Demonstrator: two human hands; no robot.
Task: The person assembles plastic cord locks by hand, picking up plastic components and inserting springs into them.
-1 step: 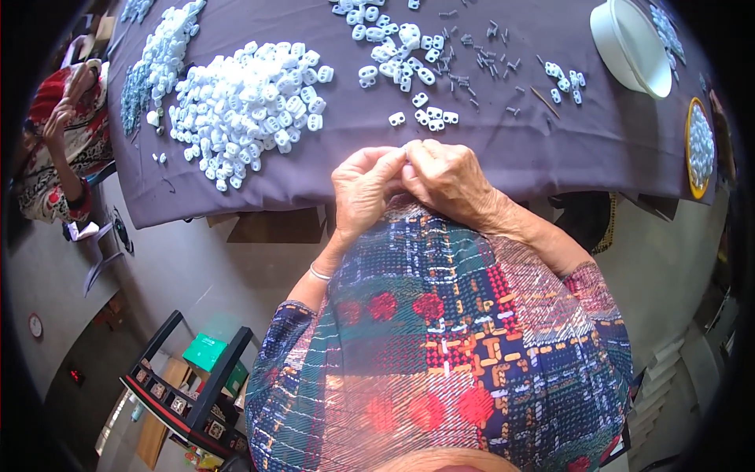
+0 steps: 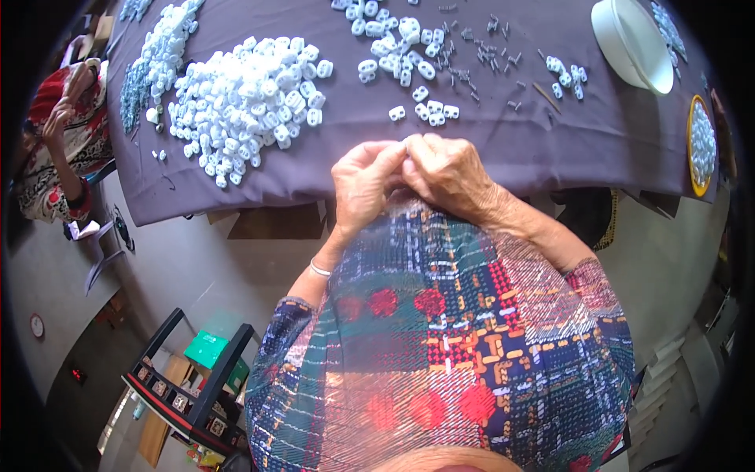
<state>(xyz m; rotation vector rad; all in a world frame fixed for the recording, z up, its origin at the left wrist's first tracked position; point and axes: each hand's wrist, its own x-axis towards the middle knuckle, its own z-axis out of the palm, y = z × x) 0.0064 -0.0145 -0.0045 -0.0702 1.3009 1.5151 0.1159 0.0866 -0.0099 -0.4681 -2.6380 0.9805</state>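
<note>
we see a plain dusky purple cloth [image 2: 346, 102], a white heap [image 2: 244, 110] toward its left edge, loose white pieces [image 2: 451, 112] by its near edge, dark grey screws [image 2: 513, 105] farther from that edge, and a white tub [image 2: 613, 47] near the right edge. there too we find a yellow-rimmed basket [image 2: 699, 189] of bluish-white pieces [image 2: 702, 145]. the wearer's top [image 2: 440, 330] mixes navy and green plaid, orange dashes and red dots.
</note>
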